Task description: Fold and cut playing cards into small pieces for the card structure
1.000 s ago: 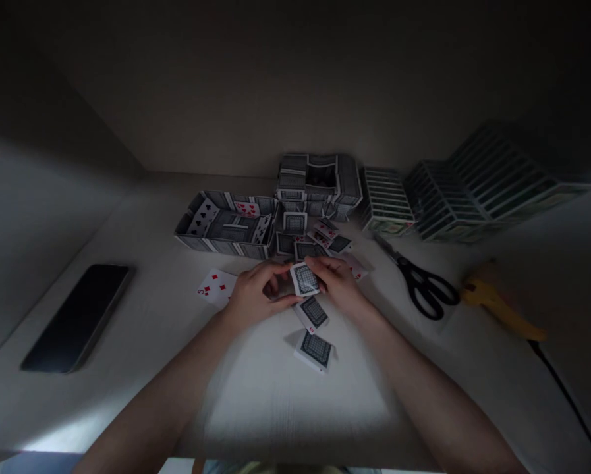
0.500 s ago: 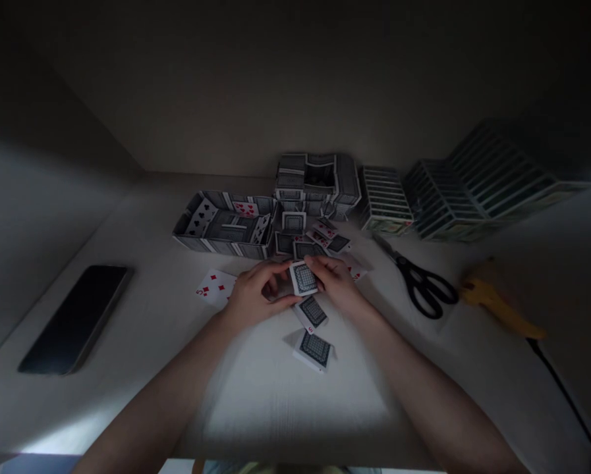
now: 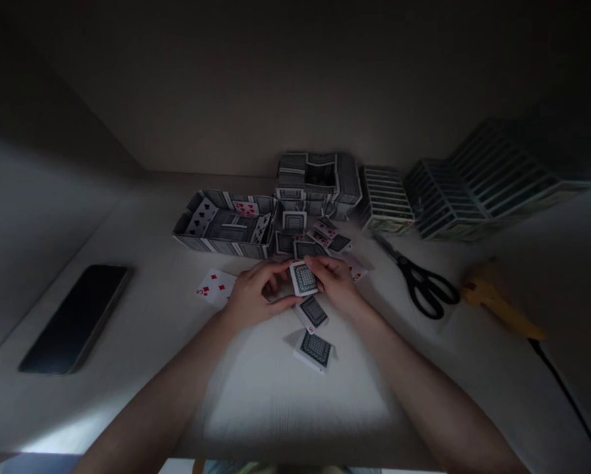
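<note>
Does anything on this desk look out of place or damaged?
Yes: small folded playing cards with dark patterned backs lie scattered and tilted on the pale desk, and one face-up red diamonds card lies apart, left of them.

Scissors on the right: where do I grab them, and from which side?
By the black handle loops, coming from the near side. The scissors lie flat, loops toward you, blades pointing away at the card stack; a reach from the far side would likely brush that.
</note>
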A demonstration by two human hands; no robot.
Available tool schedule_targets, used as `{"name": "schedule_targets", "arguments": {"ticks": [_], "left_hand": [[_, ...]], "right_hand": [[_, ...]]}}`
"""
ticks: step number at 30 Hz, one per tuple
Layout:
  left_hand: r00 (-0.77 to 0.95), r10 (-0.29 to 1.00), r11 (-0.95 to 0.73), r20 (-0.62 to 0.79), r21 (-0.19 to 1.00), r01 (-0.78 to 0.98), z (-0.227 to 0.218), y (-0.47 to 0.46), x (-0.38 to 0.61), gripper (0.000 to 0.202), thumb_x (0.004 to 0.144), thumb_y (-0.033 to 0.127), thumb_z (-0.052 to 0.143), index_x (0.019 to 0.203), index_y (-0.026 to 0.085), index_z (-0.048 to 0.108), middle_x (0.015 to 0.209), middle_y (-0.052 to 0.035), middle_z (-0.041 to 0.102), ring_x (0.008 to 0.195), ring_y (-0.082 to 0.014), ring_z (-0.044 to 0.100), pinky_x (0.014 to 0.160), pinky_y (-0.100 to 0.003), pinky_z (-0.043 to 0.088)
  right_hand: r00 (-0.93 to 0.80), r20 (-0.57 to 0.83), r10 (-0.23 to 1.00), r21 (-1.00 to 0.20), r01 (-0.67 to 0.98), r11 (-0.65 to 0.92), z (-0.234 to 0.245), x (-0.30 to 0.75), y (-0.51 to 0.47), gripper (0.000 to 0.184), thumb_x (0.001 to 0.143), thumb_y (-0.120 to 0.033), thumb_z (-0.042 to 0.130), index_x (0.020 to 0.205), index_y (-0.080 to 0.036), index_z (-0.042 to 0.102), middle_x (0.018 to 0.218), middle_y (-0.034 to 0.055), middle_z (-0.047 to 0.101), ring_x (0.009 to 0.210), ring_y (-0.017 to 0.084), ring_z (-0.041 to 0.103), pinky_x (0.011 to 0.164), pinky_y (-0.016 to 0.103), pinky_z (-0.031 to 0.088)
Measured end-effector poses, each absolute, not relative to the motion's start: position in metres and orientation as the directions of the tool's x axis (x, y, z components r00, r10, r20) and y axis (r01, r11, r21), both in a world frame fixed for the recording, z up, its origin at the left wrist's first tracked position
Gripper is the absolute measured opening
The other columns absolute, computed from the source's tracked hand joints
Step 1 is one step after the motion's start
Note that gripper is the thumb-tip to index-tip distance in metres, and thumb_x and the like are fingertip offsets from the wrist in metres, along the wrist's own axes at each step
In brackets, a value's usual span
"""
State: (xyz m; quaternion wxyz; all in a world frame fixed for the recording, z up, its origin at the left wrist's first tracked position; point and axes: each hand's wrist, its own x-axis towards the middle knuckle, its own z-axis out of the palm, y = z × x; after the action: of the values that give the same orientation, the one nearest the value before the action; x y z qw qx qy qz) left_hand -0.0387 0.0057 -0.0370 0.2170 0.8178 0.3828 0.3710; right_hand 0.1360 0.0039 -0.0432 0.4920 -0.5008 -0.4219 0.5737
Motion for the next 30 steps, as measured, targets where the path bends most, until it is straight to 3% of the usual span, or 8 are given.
{"name": "schedule_targets", "arguments": {"ticks": [9,21,25,27,30], "left_hand": [[0.432,0.797,-0.599,0.422,0.638,0.483,-0.0353,0.0044,-0.0374,0.053,0.063,0.04,0.071,0.109,0.022,0.051,0.082,0.0011,0.06,0.057,-0.0079,0.051,0.06,-0.025,0.046],[0.401,0.827,-0.556,0.393,0.675,0.485,-0.0322,0.0035,-0.0352,0.052,0.064,0.038,0.07,0.11,0.023,0.052,0.08,0.0008,0.061,0.057,-0.0086,0.052,0.061,-0.026,0.047],[0.332,0.859,-0.509,0.391,0.73,0.457,-0.0317,0.0035,-0.0343,0.052,0.061,0.037,0.072,0.108,0.022,0.054,0.081,0.0,0.062,0.057,-0.0084,0.053,0.06,-0.025,0.048],[0.292,0.883,-0.464,0.367,0.776,0.427,-0.0317,0.004,-0.034,0.052,0.06,0.036,0.073,0.107,0.022,0.054,0.081,-0.0002,0.062,0.057,-0.0083,0.053,0.058,-0.025,0.048],[0.231,0.924,-0.369,0.304,0.867,0.336,-0.0321,0.0055,-0.0341,0.051,0.061,0.033,0.073,0.106,0.02,0.054,0.079,0.0001,0.06,0.056,-0.0079,0.052,0.055,-0.023,0.047]], "right_hand": [[0.032,-0.074,0.997,-0.997,-0.035,-0.073,-0.0447,0.1331,0.002,0.034,0.072,-0.049,0.055,0.068,-0.015,0.06,0.057,-0.0017,0.054,0.052,0.011,0.045,0.047,0.022,0.033],[0.02,-0.061,0.998,-0.998,0.028,-0.062,-0.0471,0.1348,0.0036,0.035,0.076,-0.049,0.051,0.067,-0.016,0.059,0.061,-0.0005,0.055,0.056,0.012,0.047,0.05,0.023,0.036],[0.067,0.008,0.998,-1.0,0.021,0.006,-0.0505,0.1339,0.0032,0.032,0.083,-0.044,0.044,0.09,-0.018,0.061,0.079,0.0031,0.062,0.07,0.015,0.054,0.06,0.025,0.043],[0.102,0.112,0.988,-0.991,0.082,0.103,-0.0516,0.1343,0.0025,0.03,0.084,-0.034,0.044,0.108,-0.021,0.056,0.094,0.005,0.062,0.078,0.016,0.056,0.067,0.027,0.045],[0.073,0.305,0.95,-0.931,0.233,0.281,-0.0489,0.1363,0.0002,0.045,0.077,-0.016,0.049,0.121,-0.024,0.048,0.11,0.0068,0.057,0.083,0.016,0.057,0.072,0.029,0.046]]}}
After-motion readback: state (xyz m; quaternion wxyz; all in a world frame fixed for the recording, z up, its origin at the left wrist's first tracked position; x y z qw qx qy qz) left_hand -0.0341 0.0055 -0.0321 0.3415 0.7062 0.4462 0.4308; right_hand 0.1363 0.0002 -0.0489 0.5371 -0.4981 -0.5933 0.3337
